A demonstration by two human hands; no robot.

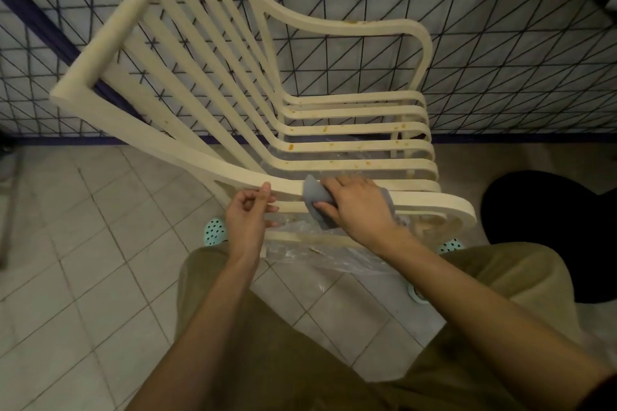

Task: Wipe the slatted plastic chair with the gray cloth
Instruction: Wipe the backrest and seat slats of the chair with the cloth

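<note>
A cream slatted plastic chair (350,130) stands in front of me, its seat slats spotted with orange stains. My right hand (355,207) grips the gray cloth (315,202) and presses it onto the near armrest (434,202). My left hand (248,213) sits just left of the cloth, thumb and fingers pinching the same armrest rail. Part of the cloth is hidden under my right hand.
A dark blue metal grille fence (467,53) runs behind the chair. Clear plastic sheet (320,257) lies on the tiled floor (83,260) under the chair. A black round object (551,227) sits at right. Teal perforated clogs (214,231) show by my knees.
</note>
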